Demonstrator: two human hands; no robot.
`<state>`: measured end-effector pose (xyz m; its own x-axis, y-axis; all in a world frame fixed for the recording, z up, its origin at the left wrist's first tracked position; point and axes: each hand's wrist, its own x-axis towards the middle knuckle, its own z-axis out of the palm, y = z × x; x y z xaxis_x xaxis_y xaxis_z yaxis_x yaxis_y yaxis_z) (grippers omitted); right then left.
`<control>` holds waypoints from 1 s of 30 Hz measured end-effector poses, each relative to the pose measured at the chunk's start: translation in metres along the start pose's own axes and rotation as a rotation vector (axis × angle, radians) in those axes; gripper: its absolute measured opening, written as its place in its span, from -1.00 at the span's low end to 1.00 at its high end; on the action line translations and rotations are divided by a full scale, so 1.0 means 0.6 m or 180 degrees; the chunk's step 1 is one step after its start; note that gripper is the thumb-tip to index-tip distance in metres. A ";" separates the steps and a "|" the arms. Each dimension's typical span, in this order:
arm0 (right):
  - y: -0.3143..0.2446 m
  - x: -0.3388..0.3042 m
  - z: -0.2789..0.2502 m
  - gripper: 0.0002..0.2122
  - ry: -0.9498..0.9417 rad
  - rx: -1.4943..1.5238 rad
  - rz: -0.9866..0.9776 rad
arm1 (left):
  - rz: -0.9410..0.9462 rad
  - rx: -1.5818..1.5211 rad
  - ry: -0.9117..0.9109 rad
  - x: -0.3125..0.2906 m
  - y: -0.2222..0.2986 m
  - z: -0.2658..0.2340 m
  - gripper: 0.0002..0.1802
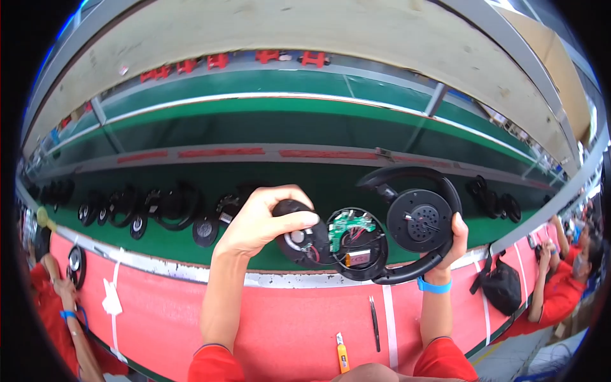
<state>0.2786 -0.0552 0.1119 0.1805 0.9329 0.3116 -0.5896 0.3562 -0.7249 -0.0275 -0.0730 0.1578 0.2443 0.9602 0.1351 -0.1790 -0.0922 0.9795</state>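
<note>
Bright, even light fell on the red table (159,293), with a soft sheen on its surface and a pale highlight on the thumb of the left hand (254,223), while the green surface (286,175) beyond lay dimmer and in shade. The nearer objects looked fairly sharp, but the distant red stools (217,61) were small and soft. Fisheye distortion bowed the white rail (273,96) and the shelf (305,28), and the corners sank into black, with a blue fringe at upper left.
</note>
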 end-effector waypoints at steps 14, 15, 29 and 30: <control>-0.015 -0.002 0.015 -0.55 -0.0470 -0.0318 -0.0326 | 0.0083 0.0384 -0.0357 -0.011 0.012 0.007 -0.82; -0.015 -0.001 0.010 -0.55 -0.0465 -0.0358 -0.0314 | 0.0079 0.0404 -0.0363 -0.009 0.012 0.007 -0.81; 0.059 0.080 -0.035 -0.68 0.0042 -0.1667 0.0864 | 0.0006 0.1598 -0.0015 0.073 -0.168 0.013 -0.78; 0.076 0.085 -0.036 -0.67 0.0337 -0.1926 0.0872 | 0.0144 0.1806 0.0051 0.074 -0.196 0.010 -0.80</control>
<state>0.2780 0.0097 0.0816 0.1816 0.9830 0.0277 -0.0856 0.0438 -0.9954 0.0101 -0.0212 0.0493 0.2331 0.9555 0.1808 0.3522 -0.2563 0.9002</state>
